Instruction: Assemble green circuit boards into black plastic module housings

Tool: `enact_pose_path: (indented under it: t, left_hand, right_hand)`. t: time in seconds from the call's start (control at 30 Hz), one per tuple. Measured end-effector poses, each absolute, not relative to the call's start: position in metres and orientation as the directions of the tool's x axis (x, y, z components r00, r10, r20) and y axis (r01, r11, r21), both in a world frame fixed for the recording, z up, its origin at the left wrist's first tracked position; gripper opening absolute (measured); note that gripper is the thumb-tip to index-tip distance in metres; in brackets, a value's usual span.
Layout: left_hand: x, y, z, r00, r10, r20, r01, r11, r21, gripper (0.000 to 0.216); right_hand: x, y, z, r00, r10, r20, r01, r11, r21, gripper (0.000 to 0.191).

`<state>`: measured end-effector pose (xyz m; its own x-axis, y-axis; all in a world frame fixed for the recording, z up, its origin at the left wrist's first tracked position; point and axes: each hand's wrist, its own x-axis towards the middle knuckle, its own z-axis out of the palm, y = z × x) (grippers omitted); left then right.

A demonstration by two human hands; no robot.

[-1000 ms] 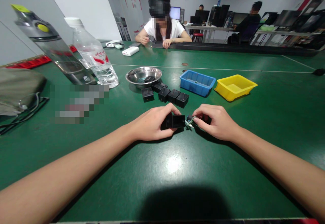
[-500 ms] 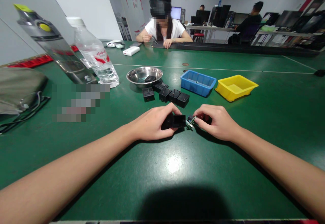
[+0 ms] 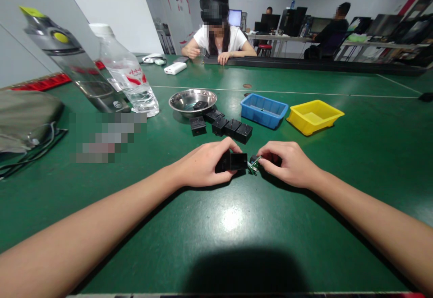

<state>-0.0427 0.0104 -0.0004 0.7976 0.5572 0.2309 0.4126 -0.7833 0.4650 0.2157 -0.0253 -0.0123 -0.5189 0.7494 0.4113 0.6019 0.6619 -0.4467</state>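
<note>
My left hand (image 3: 206, 162) is closed around a black plastic housing (image 3: 238, 161) whose hollow side faces right. Close beside that opening, my right hand (image 3: 291, 162) pinches a small green circuit board (image 3: 254, 166) with parts on it. A dark piece shows under the right fingers, and I cannot make out its kind. Board and housing are very near each other; whether they touch is hard to see. Beyond my hands lie several black plastic boxes (image 3: 232, 128) in a row, some with thin pins on top.
A steel bowl (image 3: 174, 105) holds a black box. To its right stand a blue tray (image 3: 264, 116) and a yellow tray (image 3: 306, 126). Two bottles, a grey one (image 3: 91, 81) and a clear one (image 3: 130, 79), stand left near a cloth bag (image 3: 27, 117). Across the table sits a person (image 3: 219, 41).
The circuit board in my right hand has tilted slightly. My left hand and the black housing stay where they were.
</note>
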Motion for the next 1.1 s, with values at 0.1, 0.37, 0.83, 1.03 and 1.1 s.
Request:
enact_pose_path:
  t: [0.1, 0.37, 0.83, 1.03, 1.1]
  left_hand:
    - [-0.0426, 0.0102, -0.0001, 0.798, 0.556, 0.231, 0.412, -0.784, 0.464, 0.034]
    - [-0.0429, 0.0107, -0.0012, 0.798, 0.559, 0.225, 0.419, -0.783, 0.460, 0.036]
    - [-0.0433, 0.0110, -0.0017, 0.796, 0.566, 0.215, 0.423, -0.773, 0.472, 0.036]
    - [-0.0435, 0.0115, -0.0027, 0.794, 0.571, 0.208, 0.429, -0.769, 0.475, 0.036]
    - [-0.0436, 0.0117, -0.0029, 0.796, 0.568, 0.211, 0.426, -0.772, 0.472, 0.036]
  right_hand:
    - [0.2154, -0.0250, -0.0122, -0.519, 0.750, 0.411, 0.604, 0.661, -0.445, 0.008]
    - [0.2156, -0.0243, -0.0129, -0.526, 0.738, 0.423, 0.596, 0.675, -0.435, 0.009]
    - [0.2154, -0.0243, -0.0127, -0.523, 0.749, 0.408, 0.595, 0.663, -0.454, 0.008]
    - [0.2156, -0.0243, -0.0135, -0.520, 0.751, 0.407, 0.597, 0.660, -0.456, 0.008]
    - [0.2156, -0.0244, -0.0135, -0.520, 0.752, 0.405, 0.598, 0.659, -0.456, 0.008]
